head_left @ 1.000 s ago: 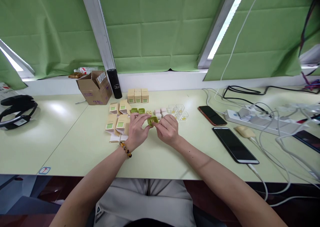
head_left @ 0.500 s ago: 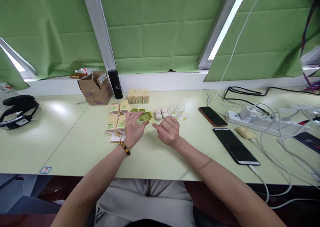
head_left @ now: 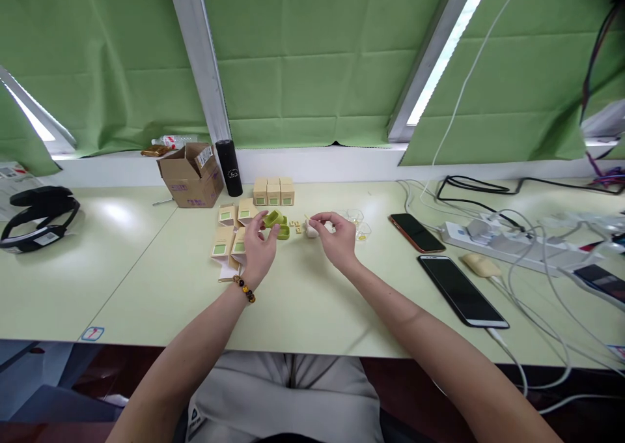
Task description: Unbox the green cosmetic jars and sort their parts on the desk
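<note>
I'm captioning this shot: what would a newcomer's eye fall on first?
Bright green fabric blinds across the top draw the eye first. At centre below, the bare left hand is at small green open containers, the bare right hand at small whitish pieces. At right lies a large black-screened phone with white edges.

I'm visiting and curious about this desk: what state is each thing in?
Small olive-green tub: tilted, at the left hand
Brown cardboard box: open
Black cylindrical container: upright
Green fabric blinds: lowered
Orange-edged black phone: screen dark
White-edged black phone: screen dark
White plastic power strip: plugs inserted
</note>
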The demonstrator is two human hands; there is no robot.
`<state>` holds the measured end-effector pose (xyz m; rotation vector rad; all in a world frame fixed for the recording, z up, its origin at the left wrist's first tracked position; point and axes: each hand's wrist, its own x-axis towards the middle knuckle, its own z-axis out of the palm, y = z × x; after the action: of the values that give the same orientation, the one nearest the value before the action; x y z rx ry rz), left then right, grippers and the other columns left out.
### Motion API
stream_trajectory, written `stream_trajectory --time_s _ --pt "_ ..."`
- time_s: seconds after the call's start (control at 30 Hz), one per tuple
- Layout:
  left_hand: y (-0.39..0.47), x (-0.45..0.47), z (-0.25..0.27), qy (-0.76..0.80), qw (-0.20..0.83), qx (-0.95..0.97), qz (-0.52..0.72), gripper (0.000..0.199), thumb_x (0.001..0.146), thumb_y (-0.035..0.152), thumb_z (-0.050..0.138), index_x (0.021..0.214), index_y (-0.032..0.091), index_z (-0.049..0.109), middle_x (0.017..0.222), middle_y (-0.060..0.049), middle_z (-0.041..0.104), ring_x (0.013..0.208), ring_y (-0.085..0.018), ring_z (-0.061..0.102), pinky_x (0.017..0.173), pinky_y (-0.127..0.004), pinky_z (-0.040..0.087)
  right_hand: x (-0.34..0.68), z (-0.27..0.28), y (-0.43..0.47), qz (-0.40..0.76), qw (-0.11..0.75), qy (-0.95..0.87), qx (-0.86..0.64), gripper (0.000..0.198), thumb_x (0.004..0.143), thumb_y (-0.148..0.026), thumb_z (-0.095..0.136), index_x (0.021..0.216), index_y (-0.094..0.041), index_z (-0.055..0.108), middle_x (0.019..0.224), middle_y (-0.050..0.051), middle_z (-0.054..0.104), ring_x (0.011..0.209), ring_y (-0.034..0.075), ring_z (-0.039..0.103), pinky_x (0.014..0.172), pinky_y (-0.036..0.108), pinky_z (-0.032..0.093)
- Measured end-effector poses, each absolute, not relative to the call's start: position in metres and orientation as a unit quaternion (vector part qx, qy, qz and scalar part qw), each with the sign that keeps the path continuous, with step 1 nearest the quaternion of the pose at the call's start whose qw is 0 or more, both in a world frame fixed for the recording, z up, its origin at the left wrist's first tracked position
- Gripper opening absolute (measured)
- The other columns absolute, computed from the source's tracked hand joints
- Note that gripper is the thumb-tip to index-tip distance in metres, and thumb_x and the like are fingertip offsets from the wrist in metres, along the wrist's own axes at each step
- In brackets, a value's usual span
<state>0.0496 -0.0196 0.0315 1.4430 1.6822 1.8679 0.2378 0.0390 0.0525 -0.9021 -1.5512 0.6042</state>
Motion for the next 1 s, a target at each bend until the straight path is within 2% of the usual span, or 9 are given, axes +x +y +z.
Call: stream_trajectory --time_s 0.07,0.13,0.23,0.3,0.47,0.63,0.77,0.9,1.0 --pt "-0.019 0.051 0.032 0.560 0.143 0.487 0.654 0.038 0.095 0.045 0.070 0.125 0.022 0.067 0.123 -0.011 0.070 0.099 -0.020 0.064 0.072 -0.029 0.046 0.232 0.055 0.049 0.330 0.546 -0.651 -0.412 0.017 0.083 -0.037 0.073 0.083 -0.020 0.075 0.083 0.004 0.077 0.077 0.020 0.064 0.078 0.036 0.049" --pt "-0.017 0.052 0.032 0.547 0.173 0.468 0.672 0.035 0.095 0.048 0.070 0.117 0.021 0.067 0.118 -0.011 0.072 0.098 -0.020 0.066 0.072 -0.029 0.047 0.228 0.055 0.059 0.332 0.498 -0.679 -0.424 0.016 0.085 -0.035 0.071 0.083 -0.020 0.076 0.084 0.005 0.078 0.077 0.020 0.064 0.078 0.035 0.048" --pt "-0.016 0.053 0.032 0.517 0.235 0.426 0.705 0.037 0.095 0.052 0.069 0.112 0.020 0.064 0.108 -0.010 0.074 0.095 -0.019 0.069 0.075 -0.029 0.049 0.222 0.051 0.069 0.208 0.410 -0.778 -0.429 0.012 0.090 -0.026 0.067 0.086 -0.021 0.077 0.088 0.004 0.079 0.084 0.021 0.064 0.088 0.037 0.043" --pt "-0.016 0.054 0.033 0.497 0.267 0.403 0.721 0.036 0.095 0.054 0.069 0.107 0.020 0.063 0.104 -0.009 0.075 0.090 -0.017 0.069 0.075 -0.028 0.050 0.217 0.046 0.073 0.100 0.339 -0.834 -0.423 0.016 0.093 -0.018 0.063 0.089 -0.022 0.078 0.094 0.005 0.080 0.093 0.022 0.063 0.094 0.039 0.037" --pt "-0.017 0.054 0.037 0.464 0.323 0.372 0.737 0.035 0.097 0.054 0.066 0.091 0.021 0.060 0.102 -0.008 0.076 0.077 -0.013 0.060 0.063 -0.026 0.043 0.202 0.031 0.078 -0.037 0.205 -0.876 -0.434 0.027 0.095 -0.012 0.055 0.095 -0.019 0.081 0.100 0.013 0.079 0.104 0.027 0.055 0.091 0.041 0.030" --pt "-0.019 0.054 0.041 0.422 0.382 0.338 0.750 0.034 0.096 0.053 0.066 0.091 0.020 0.060 0.096 -0.010 0.078 0.075 -0.013 0.059 0.061 -0.025 0.041 0.195 0.021 0.080 -0.072 0.186 -0.883 -0.426 0.026 0.094 -0.014 0.057 0.093 -0.016 0.082 0.096 0.016 0.076 0.103 0.029 0.051 0.091 0.042 0.029" --pt "-0.021 0.055 0.043 0.399 0.421 0.320 0.749 0.035 0.097 0.054 0.065 0.093 0.020 0.059 0.095 -0.012 0.079 0.079 -0.015 0.066 0.062 -0.027 0.042 0.194 0.020 0.079 -0.081 0.186 -0.884 -0.421 0.023 0.095 -0.017 0.058 0.091 -0.015 0.081 0.096 0.015 0.076 0.104 0.029 0.052 0.092 0.043 0.030" --pt "-0.021 0.055 0.043 0.371 0.461 0.306 0.746 0.036 0.097 0.054 0.064 0.095 0.019 0.057 0.095 -0.015 0.080 0.085 -0.019 0.072 0.065 -0.028 0.044 0.200 0.024 0.074 -0.077 0.203 -0.878 -0.428 0.021 0.097 -0.019 0.059 0.097 -0.016 0.080 0.103 0.014 0.077 0.110 0.030 0.054 0.094 0.042 0.031" --pt "-0.020 0.055 0.041 0.353 0.475 0.299 0.748 0.036 0.097 0.053 0.065 0.096 0.019 0.055 0.096 -0.016 0.080 0.086 -0.021 0.073 0.066 -0.029 0.045 0.210 0.029 0.056 -0.064 0.207 -0.876 -0.431 0.021 0.098 -0.018 0.055 0.099 -0.017 0.076 0.105 0.012 0.077 0.109 0.028 0.058 0.085 0.039 0.035"
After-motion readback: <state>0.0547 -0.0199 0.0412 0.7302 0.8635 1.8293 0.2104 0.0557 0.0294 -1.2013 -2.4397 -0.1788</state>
